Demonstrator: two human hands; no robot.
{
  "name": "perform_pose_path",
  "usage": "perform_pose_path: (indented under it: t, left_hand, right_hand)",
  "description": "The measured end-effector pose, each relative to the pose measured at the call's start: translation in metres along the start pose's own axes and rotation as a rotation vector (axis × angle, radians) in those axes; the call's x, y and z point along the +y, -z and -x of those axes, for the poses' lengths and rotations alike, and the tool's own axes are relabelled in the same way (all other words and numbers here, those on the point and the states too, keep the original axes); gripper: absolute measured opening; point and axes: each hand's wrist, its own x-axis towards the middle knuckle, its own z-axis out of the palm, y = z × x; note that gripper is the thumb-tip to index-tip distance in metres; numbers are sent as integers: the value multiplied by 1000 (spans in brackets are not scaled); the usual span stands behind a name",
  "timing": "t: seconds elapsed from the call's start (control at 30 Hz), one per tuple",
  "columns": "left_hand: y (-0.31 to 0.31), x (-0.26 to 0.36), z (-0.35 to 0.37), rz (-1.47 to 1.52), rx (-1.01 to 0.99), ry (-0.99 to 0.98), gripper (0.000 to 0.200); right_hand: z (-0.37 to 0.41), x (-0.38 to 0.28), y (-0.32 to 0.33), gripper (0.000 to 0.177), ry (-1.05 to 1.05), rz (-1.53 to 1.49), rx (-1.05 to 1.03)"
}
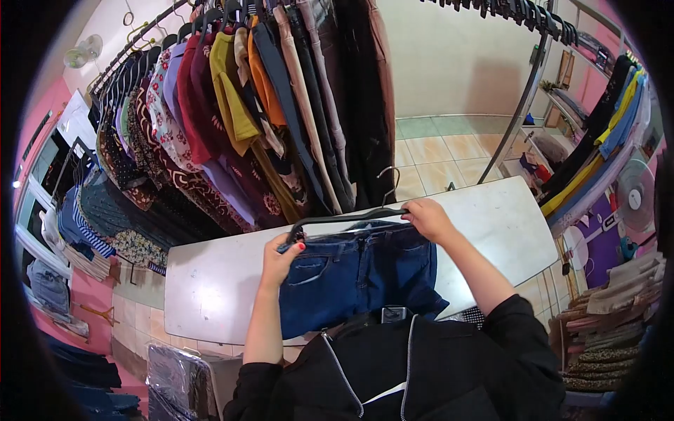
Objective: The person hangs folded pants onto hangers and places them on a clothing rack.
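Observation:
Blue jeans (pixel 337 274) hang from a black hanger (pixel 344 218) over the near part of a white table (pixel 210 288). My left hand (pixel 282 254) is closed round the hanger's left end and the corner of the waistband. My right hand (pixel 426 219) is closed on the hanger's right end, just above the jeans' other waistband corner. The hanger's metal hook points up and away from me. The lower part of the jeans is hidden by my body.
A rack of hanging clothes (pixel 232 105) stands behind the table at the left. Black hangers (pixel 519 17) hang on another rack at the upper right. Folded clothes (pixel 604 337) are stacked at the lower right, near a fan (pixel 635 193). A plastic-wrapped package (pixel 179 379) lies at the lower left.

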Motion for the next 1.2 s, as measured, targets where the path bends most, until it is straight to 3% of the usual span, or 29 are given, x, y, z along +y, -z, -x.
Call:
perform_pose_path:
  t: [0.03, 0.13, 0.2, 0.27, 0.37, 0.47, 0.57, 0.67, 0.77, 0.8, 0.83, 0.93, 0.97, 1.0, 1.07, 1.1, 1.2]
  left_hand:
    - [3, 9, -4, 20, 19, -16, 17]
    - [12, 31, -21, 25, 91, -130, 35]
    - [19, 54, -20, 117, 87, -139, 79]
    - [38, 39, -21, 72, -30, -19, 87]
    - [49, -13, -15, 49, -56, 43, 86]
    - [45, -22, -6, 85, -79, 187, 57]
    - [38, -53, -17, 133, -209, 119, 35]
    - [24, -83, -37, 208, -225, 75, 40]
    - [-2, -74, -53, -16, -74, 58, 52]
    - [-10, -68, -57, -108, -13, 44, 55]
    - [-16, -74, -68, -70, 11, 10, 68]
    - [-46, -67, -90, 62, 13, -285, 75]
    - [-55, -63, -97, -52, 19, -309, 78]
    - [-73, -74, -107, 197, -26, -348, 63]
    - [-97, -84, -116, 133, -131, -120, 42]
    - [-113, -94, -118, 90, -201, -102, 36]
    - [-154, -49, -98, -154, -472, -39, 35]
  right_hand:
    - [-11, -16, 22, 17, 58, 38, 91]
    - [-47, -34, 75, 15, 191, 180, 269]
    - [-77, -50, 120, 16, 233, 350, 373]
    - [-106, -63, 169, 18, 274, 456, 481]
    - [-143, -87, 240, 18, 357, 587, 629]
    - [-167, -114, 305, 14, 432, 740, 749]
    - [-179, -143, 361, 20, 391, 785, 826]
    - [-183, -178, 404, 17, 406, 821, 871]
    - [-182, -194, 445, 22, 550, 819, 900]
    - [-175, -206, 452, 24, 389, 843, 910]
    - [-169, -215, 463, 25, 365, 920, 919]
    - [-152, -224, 496, 26, 365, 1094, 957]
    - [-145, -227, 506, 27, 325, 1157, 937]
    - [-136, -225, 516, 27, 323, 1174, 936]
    - [-124, -226, 530, 28, 319, 1208, 936]
    - [-111, -240, 517, 29, 203, 1144, 930]
    - [-97, -232, 545, 28, 135, 1290, 887]
